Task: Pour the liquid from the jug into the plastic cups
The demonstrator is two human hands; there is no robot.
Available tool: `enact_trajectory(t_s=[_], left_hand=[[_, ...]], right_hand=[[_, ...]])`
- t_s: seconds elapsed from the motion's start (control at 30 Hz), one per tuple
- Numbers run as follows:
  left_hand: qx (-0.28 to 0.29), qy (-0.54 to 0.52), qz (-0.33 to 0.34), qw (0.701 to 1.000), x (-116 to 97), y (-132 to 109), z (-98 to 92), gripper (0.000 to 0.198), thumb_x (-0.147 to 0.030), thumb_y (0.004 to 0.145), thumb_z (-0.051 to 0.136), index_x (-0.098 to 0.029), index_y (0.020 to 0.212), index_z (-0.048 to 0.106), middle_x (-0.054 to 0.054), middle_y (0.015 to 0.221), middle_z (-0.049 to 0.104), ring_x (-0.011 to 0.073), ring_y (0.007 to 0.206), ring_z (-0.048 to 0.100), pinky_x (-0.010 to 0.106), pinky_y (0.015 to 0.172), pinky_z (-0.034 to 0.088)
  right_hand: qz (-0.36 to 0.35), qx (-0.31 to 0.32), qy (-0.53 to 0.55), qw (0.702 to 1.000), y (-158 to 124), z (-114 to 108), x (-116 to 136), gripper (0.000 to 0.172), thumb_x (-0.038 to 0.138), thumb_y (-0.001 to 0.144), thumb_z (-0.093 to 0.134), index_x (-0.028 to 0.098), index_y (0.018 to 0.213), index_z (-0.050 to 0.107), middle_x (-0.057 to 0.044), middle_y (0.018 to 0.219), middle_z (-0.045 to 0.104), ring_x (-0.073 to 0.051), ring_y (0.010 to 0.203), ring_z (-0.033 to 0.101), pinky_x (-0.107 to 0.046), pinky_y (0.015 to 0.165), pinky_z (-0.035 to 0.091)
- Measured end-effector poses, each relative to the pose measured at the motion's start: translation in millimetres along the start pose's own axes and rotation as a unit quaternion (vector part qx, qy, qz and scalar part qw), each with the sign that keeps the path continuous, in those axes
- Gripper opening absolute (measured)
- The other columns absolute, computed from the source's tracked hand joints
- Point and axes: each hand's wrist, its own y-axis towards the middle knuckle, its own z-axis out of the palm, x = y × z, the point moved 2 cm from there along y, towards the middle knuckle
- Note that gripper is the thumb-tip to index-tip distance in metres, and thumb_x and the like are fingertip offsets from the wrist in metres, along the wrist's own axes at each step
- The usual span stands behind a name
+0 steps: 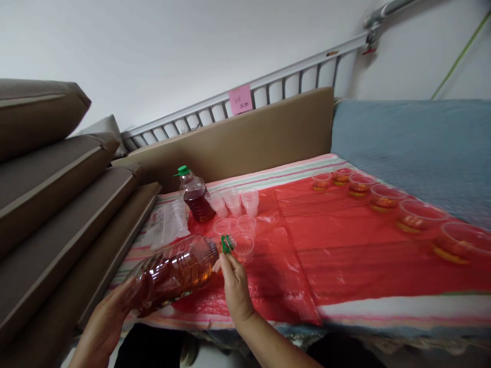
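Note:
My left hand (109, 319) cradles the base of a large clear bottle (174, 273) of amber liquid, tipped on its side with its green neck (227, 244) toward a small clear plastic cup (244, 246). My right hand (235, 286) supports the bottle near the neck, its fingers closed against it. Two more small cups (233, 225) stand just behind that one on the red plastic sheet (345, 245). A second bottle (195, 197) with a green cap and dark red liquid stands upright further back.
Stacks of clear cups (233, 200) stand beside the upright bottle. A row of several shallow clear bowls (383, 197) with amber liquid runs along the right. Brown cushions (49, 204) are stacked at left, a brown headboard (245, 138) stands behind, and a blue blanket (414, 148) lies at right.

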Motion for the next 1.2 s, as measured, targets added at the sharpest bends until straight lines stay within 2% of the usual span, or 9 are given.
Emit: enact_trajectory(t_s=[0.07,0.2,0.27,0.33,0.4,0.5,0.63,1.0,1.2], left_hand=[[-0.004,0.006,0.004,1.000,0,2,-1.3,0.016,-0.017,0.071,0.068,-0.013,0.086,0.073,0.010,0.087,0.077,0.0289,0.117,0.061,0.042,0.105,0.045],[0.011,0.007,-0.001,1.000,0,5,-1.6,0.019,-0.024,0.074,0.068,-0.013,0.089,0.073,0.013,0.094,0.076,0.0289,0.120,0.059,0.043,0.109,0.039],[0.012,0.015,0.001,1.000,-1,5,-1.2,0.019,-0.023,0.074,0.068,-0.013,0.089,0.073,0.012,0.094,0.076,0.0283,0.115,0.062,0.042,0.108,0.041],[0.000,0.020,0.003,1.000,-2,5,-1.7,0.018,-0.020,0.073,0.068,-0.014,0.088,0.073,0.011,0.090,0.077,0.0263,0.104,0.068,0.038,0.098,0.051],[-0.009,0.016,0.003,1.000,-1,6,-3.1,0.016,-0.017,0.072,0.068,-0.014,0.087,0.074,0.008,0.085,0.077,0.0231,0.092,0.072,0.030,0.082,0.058],[0.003,0.004,0.005,1.000,1,11,-6.0,0.015,-0.017,0.073,0.068,-0.014,0.086,0.074,0.008,0.084,0.077,0.0199,0.083,0.072,0.022,0.068,0.058],[0.021,0.007,0.005,1.000,4,15,-8.0,0.016,-0.020,0.076,0.068,-0.013,0.089,0.074,0.010,0.090,0.077,0.0188,0.084,0.072,0.021,0.070,0.057],[0.019,-0.012,-0.013,1.000,-7,-6,4.2,0.015,-0.011,0.083,0.060,-0.013,0.078,0.074,0.007,0.078,0.077,0.0153,0.072,0.072,0.019,0.066,0.058],[0.018,-0.007,-0.012,1.000,-8,-6,2.4,0.012,-0.013,0.081,0.062,-0.012,0.079,0.074,0.008,0.079,0.077,0.0155,0.071,0.072,0.019,0.065,0.058]], right_hand=[[0.003,0.000,0.003,1.000,0,0,-1,0.045,0.057,0.090,0.042,0.023,0.061,0.052,0.000,0.065,0.057,-0.017,0.068,0.056,-0.028,0.073,0.043],[0.008,-0.003,0.003,1.000,1,0,-1,0.045,0.057,0.090,0.042,0.023,0.061,0.051,0.000,0.065,0.058,-0.017,0.068,0.056,-0.029,0.073,0.043],[0.009,-0.004,0.001,1.000,1,0,-1,0.045,0.056,0.090,0.042,0.023,0.061,0.052,-0.001,0.065,0.058,-0.017,0.068,0.057,-0.029,0.074,0.043],[0.010,-0.005,0.001,1.000,1,-1,-1,0.045,0.056,0.090,0.042,0.023,0.061,0.052,0.000,0.064,0.058,-0.017,0.068,0.057,-0.029,0.074,0.043],[0.013,-0.004,0.002,1.000,1,-1,-1,0.046,0.057,0.089,0.043,0.023,0.060,0.052,0.000,0.064,0.057,-0.017,0.068,0.056,-0.029,0.074,0.043],[0.016,-0.008,0.003,1.000,1,-1,-2,0.046,0.058,0.089,0.042,0.023,0.060,0.052,0.000,0.064,0.057,-0.017,0.067,0.056,-0.029,0.073,0.043],[0.027,-0.012,0.005,1.000,1,-1,-4,0.047,0.059,0.088,0.043,0.023,0.060,0.053,0.000,0.064,0.057,-0.017,0.067,0.055,-0.029,0.073,0.043],[0.032,-0.019,0.012,0.999,4,-2,-7,0.046,0.058,0.087,0.044,0.023,0.060,0.052,0.000,0.064,0.057,-0.017,0.067,0.056,-0.029,0.073,0.042],[0.033,-0.019,0.012,0.999,3,-2,-7,0.046,0.058,0.087,0.045,0.023,0.059,0.053,0.000,0.063,0.057,-0.017,0.067,0.056,-0.028,0.073,0.043]])
